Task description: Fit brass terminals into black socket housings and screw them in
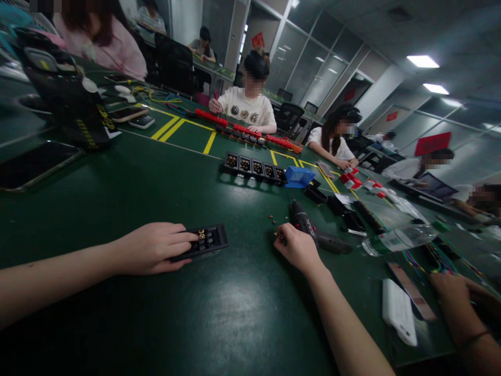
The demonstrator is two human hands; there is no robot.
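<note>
My left hand (pixel 156 248) grips a black rectangular plastic housing (pixel 219 239) lying on the green table, thumb along its near side and fingers over its left end. A brass-coloured contact (pixel 202 234) sits inside the housing by the fingertips; the other slots look dark. To the right, my right hand (pixel 298 246) is closed in a pinch just above the tabletop, with small brass-coloured parts partly showing at its fingertips. A few similar loose brass parts (pixel 272 219) lie just beyond it. Beside that hand rests a black power screwdriver (pixel 303 219), its bit pointing away.
A row of black housings with brass contacts (pixel 256 168) stands ahead, beside a blue bin (pixel 299 177). A plastic bottle (pixel 399 239), a white phone-like device (pixel 398 312) and a co-worker's hands (pixel 454 292) are right. A black bag (pixel 74 104) and phone (pixel 37 164) are left.
</note>
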